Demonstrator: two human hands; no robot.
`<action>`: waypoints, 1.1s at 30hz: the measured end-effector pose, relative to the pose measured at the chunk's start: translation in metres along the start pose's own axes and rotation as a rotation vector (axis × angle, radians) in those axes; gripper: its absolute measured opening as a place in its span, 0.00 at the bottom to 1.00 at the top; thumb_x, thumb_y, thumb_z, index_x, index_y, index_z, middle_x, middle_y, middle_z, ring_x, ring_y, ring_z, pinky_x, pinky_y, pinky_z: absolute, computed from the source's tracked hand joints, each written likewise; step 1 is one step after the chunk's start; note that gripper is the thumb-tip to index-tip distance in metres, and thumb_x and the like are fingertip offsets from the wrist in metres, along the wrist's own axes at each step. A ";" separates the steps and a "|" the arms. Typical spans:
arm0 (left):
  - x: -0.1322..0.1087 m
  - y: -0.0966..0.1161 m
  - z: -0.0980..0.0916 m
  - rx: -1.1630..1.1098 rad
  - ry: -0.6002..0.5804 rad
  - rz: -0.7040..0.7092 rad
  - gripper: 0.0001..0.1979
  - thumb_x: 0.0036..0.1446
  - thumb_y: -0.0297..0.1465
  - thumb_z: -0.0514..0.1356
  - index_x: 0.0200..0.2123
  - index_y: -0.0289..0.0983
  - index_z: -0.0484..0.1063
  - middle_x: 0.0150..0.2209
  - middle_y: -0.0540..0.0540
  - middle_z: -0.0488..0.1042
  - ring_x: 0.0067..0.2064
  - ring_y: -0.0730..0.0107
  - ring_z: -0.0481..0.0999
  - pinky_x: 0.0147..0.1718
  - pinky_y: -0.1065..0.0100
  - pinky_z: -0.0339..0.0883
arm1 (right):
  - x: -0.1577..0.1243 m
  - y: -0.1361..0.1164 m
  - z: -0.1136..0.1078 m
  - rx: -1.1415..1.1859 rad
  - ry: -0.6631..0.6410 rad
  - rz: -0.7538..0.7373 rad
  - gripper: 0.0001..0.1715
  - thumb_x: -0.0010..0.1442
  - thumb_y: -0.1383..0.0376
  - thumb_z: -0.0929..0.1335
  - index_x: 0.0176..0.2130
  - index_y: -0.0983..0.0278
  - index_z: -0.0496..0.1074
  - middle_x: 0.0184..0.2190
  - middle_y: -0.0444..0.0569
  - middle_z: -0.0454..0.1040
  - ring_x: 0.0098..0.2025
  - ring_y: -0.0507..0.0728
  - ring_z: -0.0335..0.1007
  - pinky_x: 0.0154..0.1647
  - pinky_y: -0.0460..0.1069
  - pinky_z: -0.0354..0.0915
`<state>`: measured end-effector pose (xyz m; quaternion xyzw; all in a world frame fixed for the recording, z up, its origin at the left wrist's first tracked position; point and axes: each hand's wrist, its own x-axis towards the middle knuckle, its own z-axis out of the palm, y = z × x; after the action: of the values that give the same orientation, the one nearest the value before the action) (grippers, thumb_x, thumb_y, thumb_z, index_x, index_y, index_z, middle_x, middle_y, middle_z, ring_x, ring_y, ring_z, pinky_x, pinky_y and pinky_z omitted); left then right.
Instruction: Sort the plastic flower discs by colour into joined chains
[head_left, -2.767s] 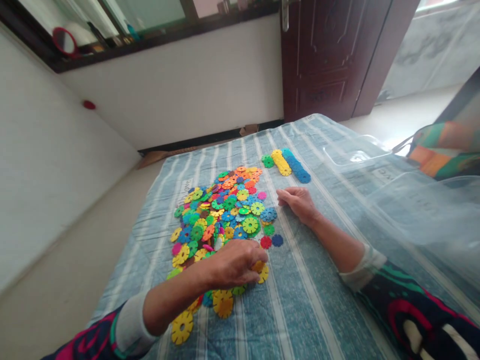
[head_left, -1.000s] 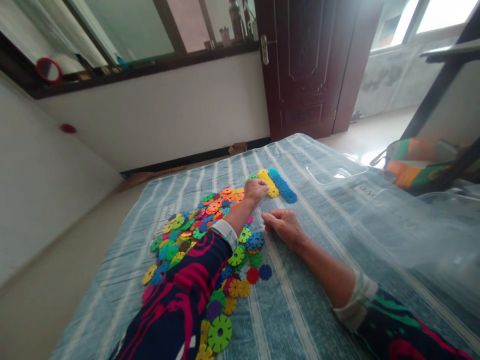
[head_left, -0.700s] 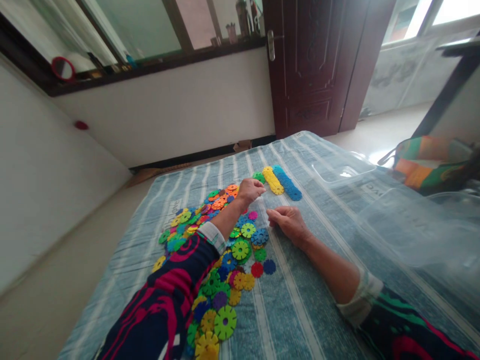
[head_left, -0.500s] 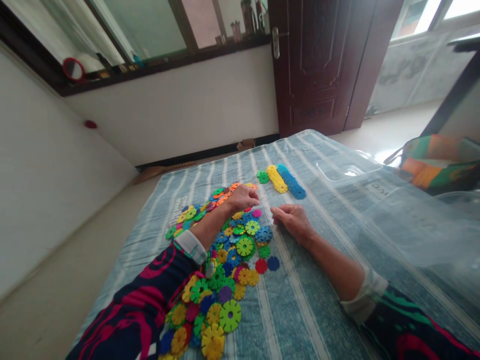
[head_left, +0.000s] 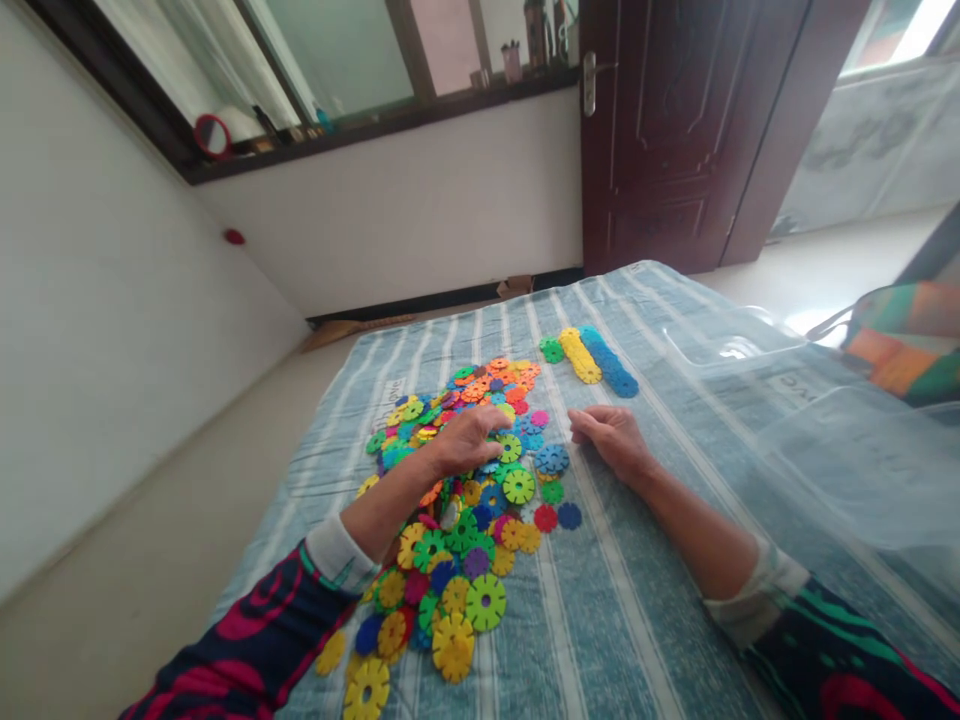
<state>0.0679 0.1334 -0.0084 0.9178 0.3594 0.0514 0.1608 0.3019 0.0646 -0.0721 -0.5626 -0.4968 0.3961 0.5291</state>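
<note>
A heap of flat plastic snowflake discs (head_left: 450,500) in many colours lies on a blue striped cloth (head_left: 615,620). My left hand (head_left: 465,440) rests palm down on the heap's far part, fingers spread over the discs. My right hand (head_left: 613,440) lies loosely curled on the cloth just right of the heap, holding nothing. Beyond both hands, a row of yellow discs (head_left: 581,355) and a row of blue discs (head_left: 609,362) lie side by side, with a lone green disc (head_left: 552,350) to their left.
A clear plastic bin (head_left: 855,450) and its lid (head_left: 731,335) sit at the right on the cloth. A dark wooden door (head_left: 675,130) stands behind. A colourful bag (head_left: 900,340) is at the far right. Bare floor (head_left: 150,560) lies left of the cloth.
My left hand reached out to the far rows of discs, then drew back onto the heap. My right hand stayed in place on the cloth.
</note>
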 end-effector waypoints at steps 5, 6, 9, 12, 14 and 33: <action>-0.022 -0.004 -0.005 -0.001 0.065 -0.050 0.09 0.47 0.28 0.58 0.33 0.38 0.75 0.33 0.48 0.75 0.38 0.66 0.73 0.42 0.67 0.65 | -0.002 0.000 -0.001 -0.013 0.000 -0.004 0.24 0.53 0.50 0.67 0.18 0.64 0.73 0.18 0.45 0.72 0.22 0.52 0.63 0.27 0.47 0.58; -0.027 -0.004 -0.006 0.000 0.096 -0.060 0.08 0.48 0.28 0.58 0.33 0.37 0.74 0.32 0.47 0.74 0.37 0.66 0.73 0.42 0.67 0.65 | -0.003 0.000 -0.001 -0.030 -0.004 -0.009 0.24 0.53 0.50 0.67 0.18 0.64 0.73 0.18 0.45 0.72 0.22 0.52 0.63 0.27 0.47 0.58; -0.044 -0.007 -0.006 -0.021 0.214 -0.107 0.06 0.50 0.29 0.57 0.30 0.37 0.73 0.31 0.47 0.74 0.35 0.67 0.73 0.39 0.68 0.65 | -0.005 0.000 0.001 -0.121 -0.027 -0.060 0.24 0.54 0.51 0.67 0.17 0.64 0.71 0.16 0.44 0.70 0.21 0.52 0.62 0.26 0.47 0.57; -0.065 -0.013 -0.005 -0.053 0.331 -0.185 0.07 0.52 0.31 0.56 0.29 0.38 0.73 0.32 0.47 0.75 0.34 0.68 0.73 0.38 0.69 0.66 | -0.010 0.004 0.005 -0.199 -0.048 -0.155 0.19 0.54 0.52 0.67 0.21 0.63 0.73 0.19 0.44 0.71 0.24 0.53 0.64 0.28 0.47 0.59; -0.080 -0.019 -0.003 -0.066 0.419 -0.253 0.08 0.53 0.33 0.55 0.30 0.38 0.73 0.34 0.46 0.76 0.35 0.67 0.74 0.38 0.69 0.67 | -0.014 0.007 0.010 -0.223 -0.074 -0.204 0.16 0.54 0.54 0.67 0.26 0.63 0.75 0.24 0.45 0.74 0.28 0.54 0.67 0.32 0.48 0.62; -0.143 -0.068 0.030 -0.042 0.877 -0.572 0.07 0.52 0.35 0.56 0.30 0.39 0.73 0.40 0.42 0.78 0.45 0.60 0.76 0.47 0.64 0.70 | -0.055 -0.004 0.076 -0.599 -0.286 -0.593 0.12 0.58 0.63 0.68 0.42 0.62 0.76 0.45 0.54 0.74 0.49 0.61 0.67 0.52 0.56 0.63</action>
<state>-0.0747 0.0758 -0.0564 0.6717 0.6282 0.3921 0.0212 0.2165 0.0259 -0.0824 -0.4636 -0.7977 0.1398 0.3596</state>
